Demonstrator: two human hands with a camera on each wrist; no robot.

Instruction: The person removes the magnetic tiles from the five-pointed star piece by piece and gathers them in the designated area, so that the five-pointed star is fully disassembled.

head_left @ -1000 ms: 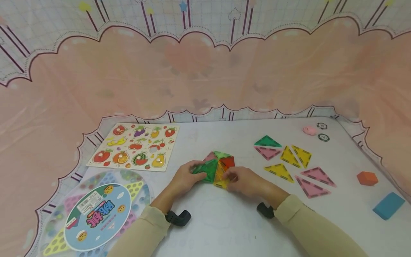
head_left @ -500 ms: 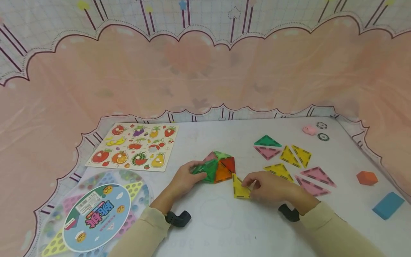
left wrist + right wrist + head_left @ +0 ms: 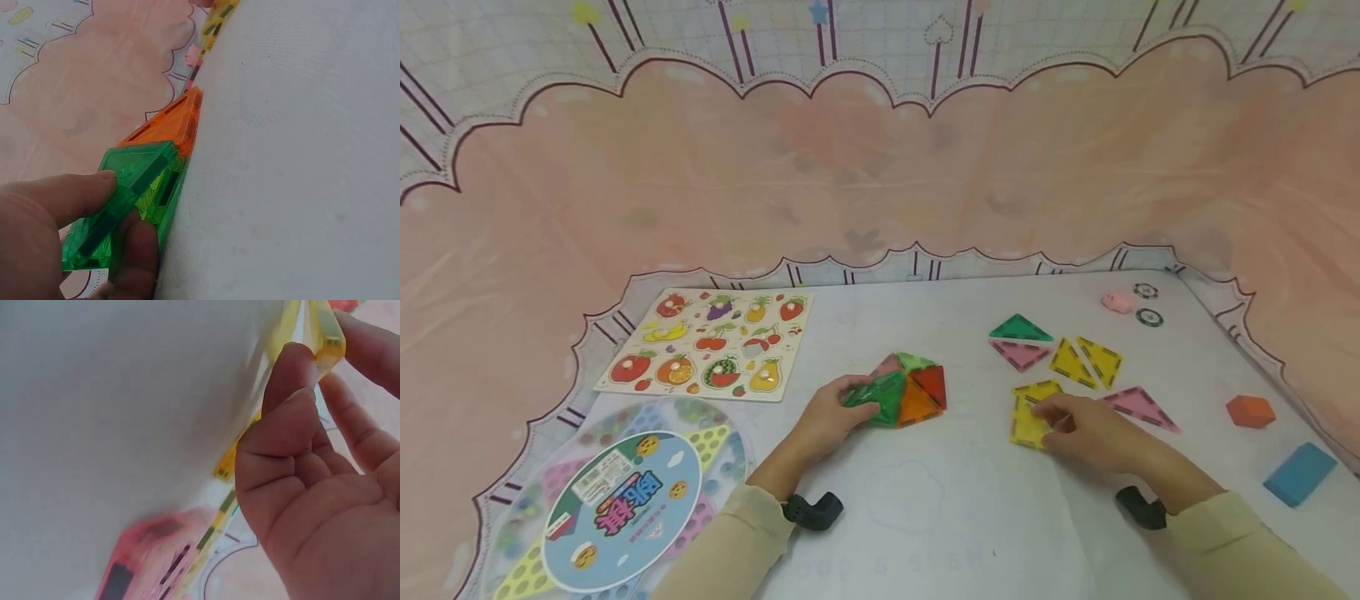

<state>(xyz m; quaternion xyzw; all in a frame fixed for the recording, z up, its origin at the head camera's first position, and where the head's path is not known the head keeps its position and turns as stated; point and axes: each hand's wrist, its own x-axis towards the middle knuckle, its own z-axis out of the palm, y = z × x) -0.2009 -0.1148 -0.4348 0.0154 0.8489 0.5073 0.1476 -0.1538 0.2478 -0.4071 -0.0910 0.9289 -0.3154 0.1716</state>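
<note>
My left hand (image 3: 833, 410) pinches a translucent green magnetic tile (image 3: 134, 172) between thumb and fingers. That tile belongs to a small cluster of joined triangular tiles, with orange (image 3: 917, 403), red (image 3: 931, 383), light green and pink pieces around it. Farther right, my right hand (image 3: 1093, 429) pinches a yellow triangular magnetic tile (image 3: 1026, 423) near its edge, as the right wrist view (image 3: 330, 337) confirms. This tile overlaps another yellow triangle lying behind it in the head view. A pink triangle (image 3: 1138, 407) lies just past my right fingers; another one there is hidden behind the hand.
Two yellow triangles (image 3: 1101, 360), a green (image 3: 1018, 327) and a pink triangle (image 3: 1020, 353) lie behind my right hand. An orange block (image 3: 1251, 412) and blue block (image 3: 1300, 475) sit at right. At left are a fruit puzzle board (image 3: 707, 342) and a round game box (image 3: 621, 508).
My right hand has pulled the yellow tile off the cluster and carried it right, to the loose yellow tile. My left hand keeps holding the green tile in place.
</note>
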